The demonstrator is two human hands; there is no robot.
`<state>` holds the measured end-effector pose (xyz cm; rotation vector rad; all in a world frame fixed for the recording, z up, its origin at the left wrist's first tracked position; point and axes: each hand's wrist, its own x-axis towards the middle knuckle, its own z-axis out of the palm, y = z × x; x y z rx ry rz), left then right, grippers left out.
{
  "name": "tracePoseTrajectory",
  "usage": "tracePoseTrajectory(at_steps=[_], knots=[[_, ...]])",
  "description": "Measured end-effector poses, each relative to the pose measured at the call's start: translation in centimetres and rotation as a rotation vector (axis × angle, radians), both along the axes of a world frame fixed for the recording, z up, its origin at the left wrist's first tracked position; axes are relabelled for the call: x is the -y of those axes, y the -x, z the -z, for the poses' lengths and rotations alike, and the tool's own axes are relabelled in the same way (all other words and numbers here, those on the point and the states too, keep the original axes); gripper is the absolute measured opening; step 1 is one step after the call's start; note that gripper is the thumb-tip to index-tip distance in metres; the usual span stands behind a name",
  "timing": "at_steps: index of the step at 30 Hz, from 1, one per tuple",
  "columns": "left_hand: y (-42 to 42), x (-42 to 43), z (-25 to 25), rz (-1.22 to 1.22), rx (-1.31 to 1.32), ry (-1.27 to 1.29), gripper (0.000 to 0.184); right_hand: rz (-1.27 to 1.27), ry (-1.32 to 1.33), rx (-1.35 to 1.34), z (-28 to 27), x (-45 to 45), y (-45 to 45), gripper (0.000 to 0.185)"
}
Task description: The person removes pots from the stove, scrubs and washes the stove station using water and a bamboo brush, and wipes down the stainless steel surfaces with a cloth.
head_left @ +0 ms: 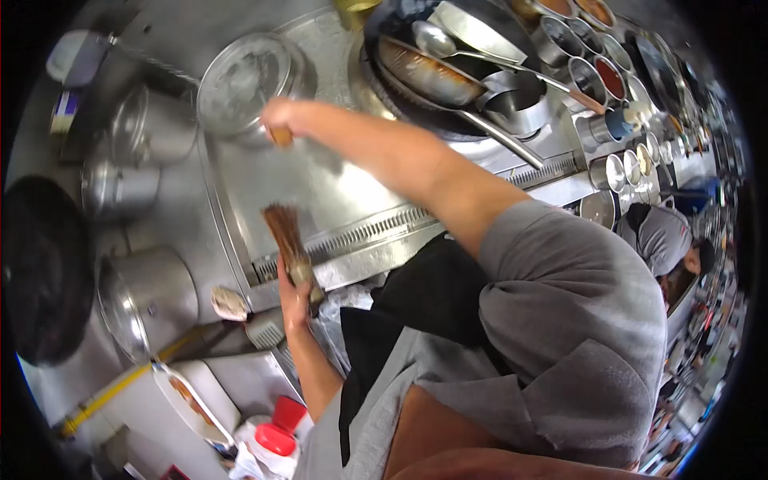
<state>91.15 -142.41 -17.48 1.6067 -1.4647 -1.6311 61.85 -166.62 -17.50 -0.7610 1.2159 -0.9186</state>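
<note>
My left hand point(294, 300) is wrapped round the handle of a bundled brown brush point(288, 240), its bristles pointing up the view over the stove's edge. My right hand point(284, 118) is closed round a brown wooden handle point(281, 137) beside a round metal pot point(244, 84) that seems to hold a cloudy liquid. Blur hides the other end of that handle. Between my hands lies the bare steel stove top point(320, 188).
A large wok point(408, 120) holds a pan, a ladle and a metal pot. Several sauce containers point(608, 76) line the upper right. Steel pots point(148, 296) stand left. A person in a grey cap point(660, 236) is at the right. A white tray point(196, 400) lies lower left.
</note>
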Motion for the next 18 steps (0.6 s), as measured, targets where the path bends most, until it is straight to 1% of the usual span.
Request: tracePoseTrajectory(at_steps=[1,2,3,4,5,6,7,8,9,10,11,12,13,14,16,17,18], knots=[[-0.2,0.6,0.5,-0.046,-0.081,-0.111,0.091,0.193,-0.092,0.529,-0.3,0.5,-0.2,0.015],[0.1,1.5,1.4,-0.001,-0.1,-0.06,0.09,0.174,-0.102,0.523,-1.2,-0.3,-0.5,0.015],[0.8,2.7,2.6,0.048,-0.124,-0.006,0.089,0.2,-0.144,0.832,-2.3,-1.7,-0.1,0.007],[1.3,4.8,4.5,0.105,-0.1,0.022,0.087,0.228,-0.189,1.136,-3.1,-2.9,0.7,0.006],[2.4,6.7,6.3,0.162,-0.073,0.043,0.086,0.224,-0.205,1.12,-3.2,-4.1,1.2,0.006],[6.1,7.9,2.8,0.213,-0.004,0.035,0.083,0.165,-0.148,1.104,-3.0,-5.2,1.5,0.008],[7.1,11.2,7.4,0.285,0.018,0.2,0.082,0.103,-0.088,1.091,-3.2,-6.0,1.8,0.01],[9.8,13.2,6.9,0.325,0.186,0.226,0.082,0.119,-0.029,0.886,-4.1,-6.8,2.1,0.007],[12.3,14.8,6.2,0.372,0.358,0.245,0.082,0.139,0.026,0.685,-5.4,-7.7,2.5,0.017],[14.0,16.8,7.5,0.402,0.521,0.219,0.085,0.217,0.031,0.418,-7.3,-9.1,2.4,0.051],[14.8,17.7,8.8,0.43,0.681,0.194,0.087,0.005,0.09,0.367,-6.0,-8.3,4.1,0.076],[14.5,17.0,9.7,0.429,0.68,0.189,0.087,-0.051,0.124,0.193,-6.8,-9.0,4.8,0.073],[13.9,15.7,10.5,0.515,0.774,0.24,0.089,-0.103,0.162,0.02,-7.8,-9.5,5.3,0.071],[13.5,14.4,10.7,0.605,0.87,0.298,0.091,-0.097,0.165,0.021,-8.8,-10.1,5.2,0.071],[11.5,11.0,9.7,0.703,0.904,0.193,0.094,-0.11,0.237,-0.308,-10.5,-11.2,5.1,0.071],[9.8,9.2,9.5,0.753,0.918,0.167,0.095,-0.094,0.24,-0.305,-10.1,-11.0,5.1,0.071],[8.2,7.4,9.3,0.801,0.93,0.141,0.095,-0.077,0.277,-0.41,-8.9,-10.1,4.8,0.072]])
